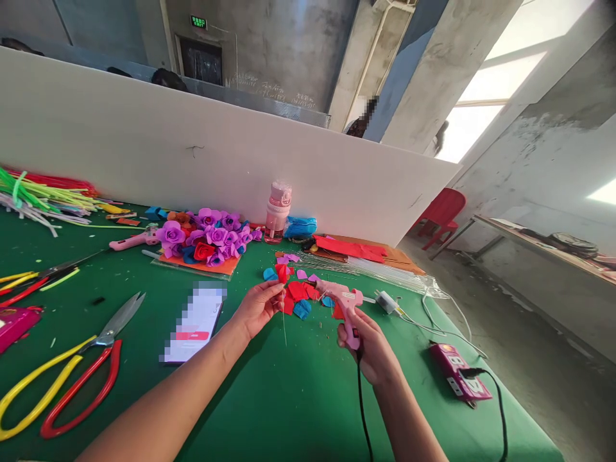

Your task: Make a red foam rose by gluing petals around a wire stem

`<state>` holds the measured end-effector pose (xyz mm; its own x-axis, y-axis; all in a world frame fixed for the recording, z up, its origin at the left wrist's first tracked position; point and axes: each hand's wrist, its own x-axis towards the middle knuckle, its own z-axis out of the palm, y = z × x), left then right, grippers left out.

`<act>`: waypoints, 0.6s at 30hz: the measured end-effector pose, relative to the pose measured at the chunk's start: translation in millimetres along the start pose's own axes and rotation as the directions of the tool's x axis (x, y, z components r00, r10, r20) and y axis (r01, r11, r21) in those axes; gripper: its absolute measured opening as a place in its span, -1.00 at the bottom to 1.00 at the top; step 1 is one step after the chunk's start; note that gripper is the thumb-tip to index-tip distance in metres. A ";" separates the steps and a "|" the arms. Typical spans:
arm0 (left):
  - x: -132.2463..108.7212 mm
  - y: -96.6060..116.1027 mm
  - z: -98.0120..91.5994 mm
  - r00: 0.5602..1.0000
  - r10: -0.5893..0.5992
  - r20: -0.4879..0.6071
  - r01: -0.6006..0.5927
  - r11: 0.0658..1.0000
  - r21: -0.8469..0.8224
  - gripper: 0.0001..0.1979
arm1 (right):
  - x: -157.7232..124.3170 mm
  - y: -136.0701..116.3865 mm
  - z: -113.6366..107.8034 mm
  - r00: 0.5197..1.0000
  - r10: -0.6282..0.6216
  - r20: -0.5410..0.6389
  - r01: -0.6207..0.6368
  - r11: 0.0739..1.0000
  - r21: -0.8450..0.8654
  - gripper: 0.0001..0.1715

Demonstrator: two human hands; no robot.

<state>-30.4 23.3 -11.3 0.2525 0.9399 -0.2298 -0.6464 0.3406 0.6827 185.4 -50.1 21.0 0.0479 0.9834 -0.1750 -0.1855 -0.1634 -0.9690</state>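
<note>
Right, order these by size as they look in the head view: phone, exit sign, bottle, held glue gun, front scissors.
1. Front scissors
2. Phone
3. Bottle, held glue gun: too alike to rank, right hand covering part of the gun
4. Exit sign

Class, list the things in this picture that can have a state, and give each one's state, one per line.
Pink glue gun: held in the right hand, glue stick protruding; heat not visible
Red petal: pinched in the left hand
Large front scissors: lying down, blades nearly together
Phone: lying flat, screen lit
Pink bottle: upright, lid on
Purple flowers: bunched together
Magenta power strip: black plug inserted
Exit sign: lit
</note>
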 end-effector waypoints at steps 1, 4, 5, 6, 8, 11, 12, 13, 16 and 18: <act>-0.6 0.6 0.6 1.000 -0.016 0.012 0.016 1.000 -0.022 -0.79 | 2.4 2.9 -6.7 0.999 0.033 0.003 -0.033 0.999 0.030 -0.55; -3.1 2.6 3.7 0.998 -0.042 0.038 0.044 0.997 -0.058 -0.82 | 8.0 11.7 -30.3 0.998 0.062 -0.032 -0.062 0.998 -0.008 -0.59; -3.7 3.2 4.6 0.998 -0.044 0.043 0.047 0.997 -0.062 -0.83 | 9.5 14.5 -38.9 0.997 0.049 -0.059 -0.052 0.997 -0.049 -0.58; -4.1 3.6 5.4 0.998 -0.045 0.045 0.047 0.997 -0.064 -0.83 | 10.9 17.4 -47.7 0.995 0.030 -0.090 -0.039 0.993 -0.107 -0.57; -4.4 4.1 6.2 0.998 -0.041 0.046 0.044 0.997 -0.058 -0.84 | 13.7 23.6 -65.1 0.988 -0.029 -0.151 -0.013 0.962 -0.273 -0.51; -4.5 4.3 6.7 0.998 -0.029 0.051 0.031 0.999 -0.039 -0.82 | 17.6 34.8 -87.2 0.971 -0.114 -0.211 -0.022 0.835 -0.550 -0.43; -4.8 4.4 7.1 0.998 -0.022 0.053 0.023 0.999 -0.030 -0.81 | 18.3 38.4 -92.5 0.965 -0.149 -0.215 -0.022 0.774 -0.632 -0.41; -5.3 4.6 7.7 0.999 -0.014 0.051 0.015 1.000 -0.019 -0.80 | 18.3 41.3 -96.5 0.959 -0.193 -0.209 -0.013 0.704 -0.710 -0.41; -7.7 6.2 10.1 0.999 0.037 0.033 -0.038 0.999 0.015 -0.78 | 14.1 41.5 -99.1 0.923 -0.348 -0.166 0.006 0.442 -0.897 -0.44; -9.2 7.4 11.4 0.997 0.077 0.025 -0.078 0.996 0.052 -0.78 | 9.7 32.7 -91.1 0.870 -0.455 -0.187 -0.041 0.311 -0.949 -0.48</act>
<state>-29.3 16.9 3.8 0.2200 0.9624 -0.1594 -0.6261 0.2646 0.7335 269.2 -53.1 -28.3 0.3101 0.9156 0.2559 0.8720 -0.1666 -0.4603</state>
